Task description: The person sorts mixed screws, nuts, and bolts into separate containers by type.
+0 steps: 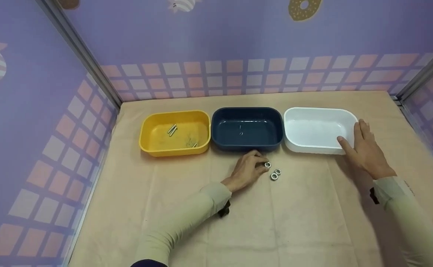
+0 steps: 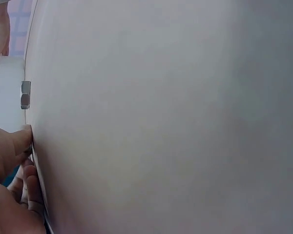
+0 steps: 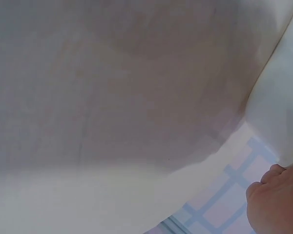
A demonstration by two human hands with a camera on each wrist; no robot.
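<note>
One shiny metal nut [image 1: 267,164] is pinched at the fingertips of the left hand [image 1: 246,170]; two more nuts [image 1: 274,177] lie flat just right of that hand — side by side. A white, rounded tub [image 1: 309,149] stands upright — against the right hand [image 1: 371,157], on its left.

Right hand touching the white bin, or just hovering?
Touching. The head view shows it: the right hand's fingers lie against the white bin's right side, its thumb across the near right rim.
</note>
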